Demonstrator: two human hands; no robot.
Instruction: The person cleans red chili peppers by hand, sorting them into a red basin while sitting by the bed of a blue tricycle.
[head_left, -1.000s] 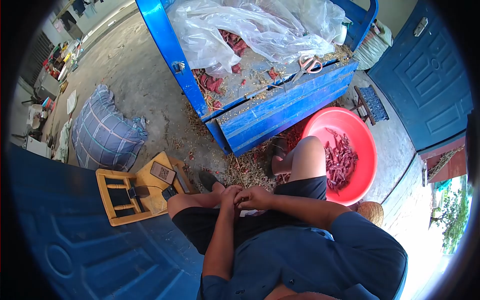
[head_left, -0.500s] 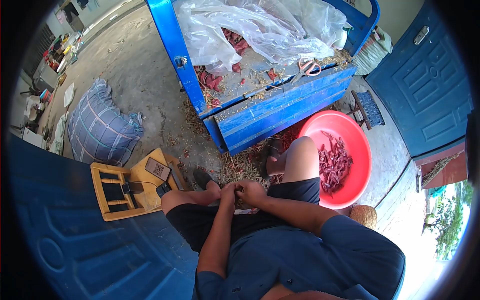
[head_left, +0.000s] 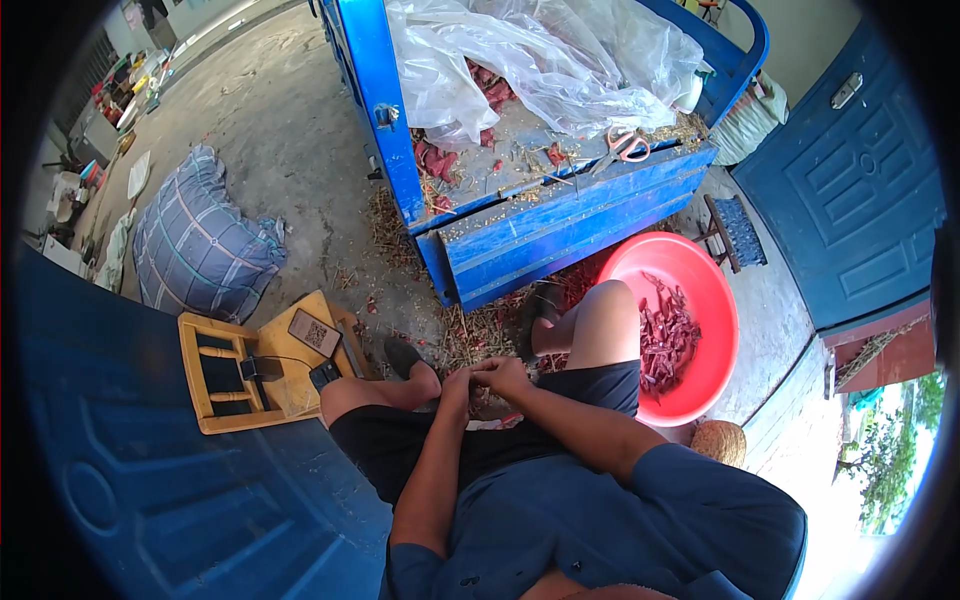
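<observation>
My left hand (head_left: 458, 386) and my right hand (head_left: 506, 378) meet fingertip to fingertip between my knees, above my lap. The fingers of both are curled and pinched around something small that they hide. A red basin (head_left: 712, 300) holding dried red chili peppers (head_left: 668, 335) stands on the ground just right of my right knee. More red peppers (head_left: 436, 160) lie on the bed of a blue cart (head_left: 560, 225) in front of me, partly under a clear plastic sheet (head_left: 540, 60). Scissors (head_left: 626, 146) with pink handles rest near the cart's edge.
A low wooden stool (head_left: 215, 385) to my left carries a phone (head_left: 314, 333) and a cable. A plaid sack (head_left: 200, 250) lies beyond it. Stems and husks litter the ground under the cart. A small stool (head_left: 735, 230) and a blue door (head_left: 860, 170) stand to the right.
My hands stay pressed together in the same spot, the fingers shifting only slightly. The view has drifted a little, so the cart and basin sit slightly differently in frame.
</observation>
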